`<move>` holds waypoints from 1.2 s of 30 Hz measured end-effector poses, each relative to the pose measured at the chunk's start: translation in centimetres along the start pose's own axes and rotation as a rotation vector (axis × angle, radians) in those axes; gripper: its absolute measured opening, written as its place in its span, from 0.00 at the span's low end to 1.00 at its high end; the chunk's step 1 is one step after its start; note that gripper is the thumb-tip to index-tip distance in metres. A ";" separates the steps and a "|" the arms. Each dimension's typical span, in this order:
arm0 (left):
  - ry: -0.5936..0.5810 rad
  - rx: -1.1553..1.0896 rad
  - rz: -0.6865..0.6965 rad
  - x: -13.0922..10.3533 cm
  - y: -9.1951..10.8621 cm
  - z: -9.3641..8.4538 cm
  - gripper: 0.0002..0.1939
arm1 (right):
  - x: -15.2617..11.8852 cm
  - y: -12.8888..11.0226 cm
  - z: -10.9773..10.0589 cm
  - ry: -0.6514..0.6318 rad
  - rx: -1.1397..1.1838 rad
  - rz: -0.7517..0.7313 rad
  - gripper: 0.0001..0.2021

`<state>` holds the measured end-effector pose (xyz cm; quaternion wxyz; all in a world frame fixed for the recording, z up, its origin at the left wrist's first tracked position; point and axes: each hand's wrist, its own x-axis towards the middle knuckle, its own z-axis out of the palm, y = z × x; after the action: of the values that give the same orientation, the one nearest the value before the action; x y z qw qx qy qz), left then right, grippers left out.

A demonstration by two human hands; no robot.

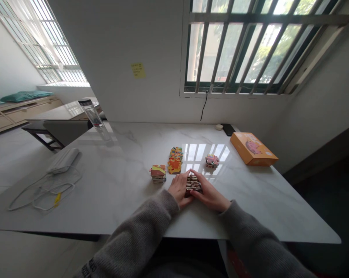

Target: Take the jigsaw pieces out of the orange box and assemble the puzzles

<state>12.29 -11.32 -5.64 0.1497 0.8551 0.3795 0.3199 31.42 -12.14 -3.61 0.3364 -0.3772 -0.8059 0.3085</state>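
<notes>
Between my two hands is a stack of puzzle pieces (193, 183), its layered edges facing me. My left hand (180, 189) wraps its left side, and my right hand (209, 193) wraps its right side; the fingertips meet at the far side. To the left stands another stack of puzzle pieces (158, 174) with a brown and green top. Just beyond my left hand lies an overlapping row of orange puzzle pieces (174, 161). A third, smaller stack with a pink top piece (211, 160) sits beyond my right hand.
The white marble-patterned table (128, 200) carries an orange box (252, 148) and a black phone (228, 129) at the right back. On the left are a grey-white device (63, 161) with a looped cable (72, 184) and a clear bottle (92, 114). A wall with a barred window rises behind.
</notes>
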 end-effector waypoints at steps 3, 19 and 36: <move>0.148 0.086 0.107 -0.6 1.6 -2.1 0.47 | 0.1 0.4 0.0 0.020 -0.022 -0.014 0.36; -0.238 -0.005 -0.223 -2.8 -12.9 -11.6 0.72 | 0.2 0.1 -0.1 0.023 -0.082 0.040 0.35; -0.288 -0.173 -0.450 -0.8 -12.3 -10.8 0.59 | 0.3 0.0 -0.1 0.038 -0.073 0.050 0.35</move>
<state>-2.07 -3.54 -4.05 0.3416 0.7702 0.5059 0.1850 31.36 -11.89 -3.49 0.3298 -0.4150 -0.8005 0.2797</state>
